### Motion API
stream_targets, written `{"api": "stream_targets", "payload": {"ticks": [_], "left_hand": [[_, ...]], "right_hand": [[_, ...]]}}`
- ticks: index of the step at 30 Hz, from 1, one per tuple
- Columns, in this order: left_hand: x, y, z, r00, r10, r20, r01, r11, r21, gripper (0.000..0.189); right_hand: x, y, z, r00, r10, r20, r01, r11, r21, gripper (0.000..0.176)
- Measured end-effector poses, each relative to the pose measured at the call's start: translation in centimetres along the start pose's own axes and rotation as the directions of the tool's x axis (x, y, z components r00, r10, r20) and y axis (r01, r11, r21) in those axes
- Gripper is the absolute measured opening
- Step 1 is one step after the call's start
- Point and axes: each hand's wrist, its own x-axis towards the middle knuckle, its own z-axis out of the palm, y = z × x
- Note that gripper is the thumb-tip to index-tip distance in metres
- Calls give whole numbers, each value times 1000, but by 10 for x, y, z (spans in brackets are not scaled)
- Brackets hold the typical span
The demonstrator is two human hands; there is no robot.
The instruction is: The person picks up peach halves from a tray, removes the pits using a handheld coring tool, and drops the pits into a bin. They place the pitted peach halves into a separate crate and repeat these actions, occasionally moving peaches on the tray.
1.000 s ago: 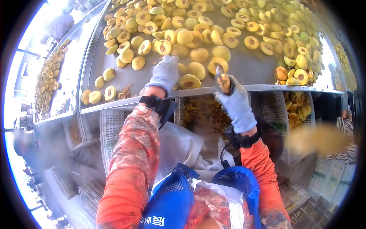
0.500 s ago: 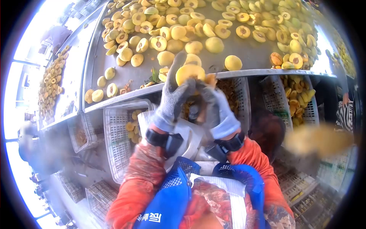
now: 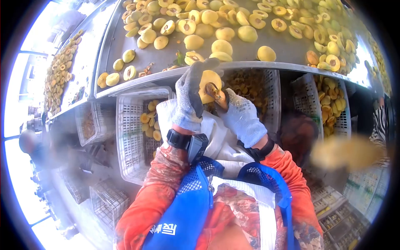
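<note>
My left hand [image 3: 192, 91], in a grey glove, is closed round a halved yellow fruit [image 3: 207, 85], its cut side turned toward my right hand. My right hand [image 3: 241, 110], also gloved, grips a tool with a brown handle [image 3: 222, 100]. The curved metal end of the tool touches the middle of the cut face. Both hands are just in front of the metal table's edge [image 3: 162, 75], above a white cloth [image 3: 212, 129] on my lap.
Many halved fruits [image 3: 204, 29] lie across the table. Below its edge are white crates [image 3: 129, 141], some holding fruit pieces. Another crate of fruit [image 3: 331, 104] stands at the right. A person [image 3: 33, 143] is blurred at far left.
The fruit half has turned from facing up-table to facing right, and the hands have come slightly apart. The tool now shows clearly. The whole view has shifted a little.
</note>
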Motion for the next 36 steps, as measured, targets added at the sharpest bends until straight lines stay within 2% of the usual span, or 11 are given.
{"api": "stream_targets", "payload": {"ticks": [3,6,10,14,24,26,28,32,34,35,36], "left_hand": [[-4,-12,1,994,-78,75,94,965,-247,33],[1,-17,0,956,135,261,-217,923,317,25],[-5,-20,30,1000,-30,-7,26,955,-294,34],[-12,2,40,987,-109,-117,95,988,-120,32],[-6,25,33,927,-95,362,83,995,49,26],[-9,24,40,951,-218,219,280,907,-315,28],[-8,-2,26,998,-34,54,37,997,-69,35],[-3,-15,-94,980,-147,-134,159,984,83,46],[-3,-18,-156,976,-124,-177,194,863,466,54],[2,-15,-164,988,-9,-155,107,765,635,54],[7,0,-154,989,99,-114,27,630,776,55]], "right_hand": [[-11,9,7,997,21,78,-22,1000,1,31],[-17,28,20,999,-30,38,26,994,109,25],[-8,10,-11,902,197,384,-410,669,620,20],[-19,9,2,913,35,406,-379,438,815,17],[-32,30,-43,699,-338,631,-609,183,772,21],[-34,34,-32,689,-390,611,-656,23,755,20],[-37,27,-43,720,-398,568,-608,34,793,21],[-41,42,-66,749,-250,614,-610,101,786,22],[-26,86,-47,806,-93,585,-510,394,765,24],[-19,112,-19,882,201,427,-368,860,355,28],[-13,116,-6,944,310,113,-270,923,-275,32]]}}
